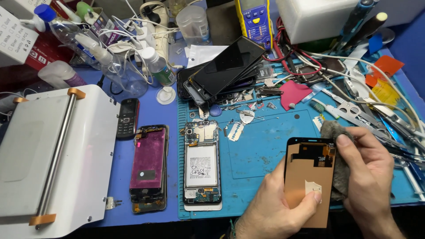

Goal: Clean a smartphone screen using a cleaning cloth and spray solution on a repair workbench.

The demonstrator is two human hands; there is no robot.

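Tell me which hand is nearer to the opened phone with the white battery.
Left. The left hand grips the copper-backed screen panel just right of the opened phone; the right hand, holding a grey cloth, lies farther right.

Your left hand [283,199] reaches up from below, thumb stretched across flat. Your right hand [369,170] curls beside it, fingers pinched together.

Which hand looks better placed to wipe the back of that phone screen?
The right hand, probably: it already has the grey cloth at the screen panel edge, while the left hand grips the panel from below.
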